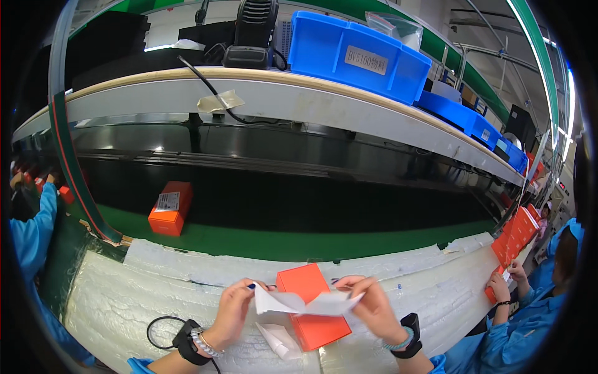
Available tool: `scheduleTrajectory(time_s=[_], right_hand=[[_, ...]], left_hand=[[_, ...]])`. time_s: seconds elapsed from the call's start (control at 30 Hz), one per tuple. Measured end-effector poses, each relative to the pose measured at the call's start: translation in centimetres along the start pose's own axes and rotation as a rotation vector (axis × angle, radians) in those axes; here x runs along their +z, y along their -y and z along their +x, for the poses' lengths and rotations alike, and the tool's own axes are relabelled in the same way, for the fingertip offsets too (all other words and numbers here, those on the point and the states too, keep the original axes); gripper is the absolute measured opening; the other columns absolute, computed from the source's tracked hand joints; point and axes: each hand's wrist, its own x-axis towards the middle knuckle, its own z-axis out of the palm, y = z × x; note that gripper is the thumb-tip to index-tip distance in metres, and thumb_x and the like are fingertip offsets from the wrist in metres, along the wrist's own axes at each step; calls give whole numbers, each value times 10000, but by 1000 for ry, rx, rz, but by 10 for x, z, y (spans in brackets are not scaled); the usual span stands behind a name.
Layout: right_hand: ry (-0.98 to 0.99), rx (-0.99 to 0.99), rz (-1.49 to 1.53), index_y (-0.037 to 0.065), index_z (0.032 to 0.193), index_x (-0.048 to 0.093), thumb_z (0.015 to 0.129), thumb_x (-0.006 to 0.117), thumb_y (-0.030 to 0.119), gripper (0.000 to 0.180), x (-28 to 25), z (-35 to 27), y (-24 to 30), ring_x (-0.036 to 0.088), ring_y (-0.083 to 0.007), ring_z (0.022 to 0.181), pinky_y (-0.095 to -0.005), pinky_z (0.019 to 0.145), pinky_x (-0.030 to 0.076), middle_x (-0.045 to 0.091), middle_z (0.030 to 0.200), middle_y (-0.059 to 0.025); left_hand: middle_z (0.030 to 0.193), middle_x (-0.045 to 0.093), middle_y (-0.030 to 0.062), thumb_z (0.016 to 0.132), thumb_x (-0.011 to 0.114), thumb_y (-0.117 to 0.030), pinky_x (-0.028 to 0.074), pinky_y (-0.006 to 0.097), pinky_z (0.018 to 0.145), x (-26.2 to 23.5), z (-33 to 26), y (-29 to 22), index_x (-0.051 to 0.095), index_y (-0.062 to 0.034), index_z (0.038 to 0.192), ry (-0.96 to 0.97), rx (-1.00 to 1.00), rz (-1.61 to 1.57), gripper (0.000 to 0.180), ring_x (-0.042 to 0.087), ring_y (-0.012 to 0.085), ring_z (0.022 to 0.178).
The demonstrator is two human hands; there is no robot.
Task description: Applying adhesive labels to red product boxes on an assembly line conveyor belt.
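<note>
White paper (277, 303): It is up over the orange box (305, 280); I can't tell if they touch. It dips in the middle, maybe because only its ends are held.
Left grip (232, 308): It pinches the paper's left end.
Right grip (372, 305): It seems to pinch the right end, but blur hides how the fingertips sit.
Orange box: It lies on the counter (174, 305), maybe there because it is easy to reach. The paper hides its middle.
Folded white piece (278, 340): It lies just left of the box. I can't tell what it is.
Far box (169, 218): It sits on the green belt (249, 242), past the counter.
Blue bin (324, 47): It is on the high shelf (311, 100), maybe to be out of the way. Its inside is hidden.
Worker on the right (529, 324): The edge cuts off part of the body.
</note>
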Motion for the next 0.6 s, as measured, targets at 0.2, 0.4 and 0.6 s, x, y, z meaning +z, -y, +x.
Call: scheduleTrajectory(time_s=[0.2, 0.4, 0.6], right_hand=[[-80, 178, 340, 102, 1121, 392, 852, 535, -127, 382, -20, -1, -2, 591, -232, 1012, -400, 908, 499, 546, 1031, -109], [371, 412, -65, 70, 1361, 419, 899, 521, 17, 477, -5, 24, -9, 572, -153, 1015, -357, 963, 431, 578, 1055, -81], [486, 411, -289, 69, 1309, 448, 911, 555, 42, 413, 2, 31, -21, 604, -172, 1006, -347, 944, 435, 638, 938, -58]], left_hand=[[928, 679, 65, 895, 561, -216, 500, 304, 802, -17, -3, 16, 635, -22, 960, 367, 106, 662, 217, 648, 160, 851], [991, 685, 81, 892, 570, -320, 524, 363, 761, -17, -8, 19, 683, -100, 988, 751, 21, 1195, 265, 660, 280, 846], [999, 625, 43, 870, 594, -235, 522, 377, 761, -11, -9, 13, 654, -145, 1002, 834, -18, 1317, 171, 637, 254, 892]])
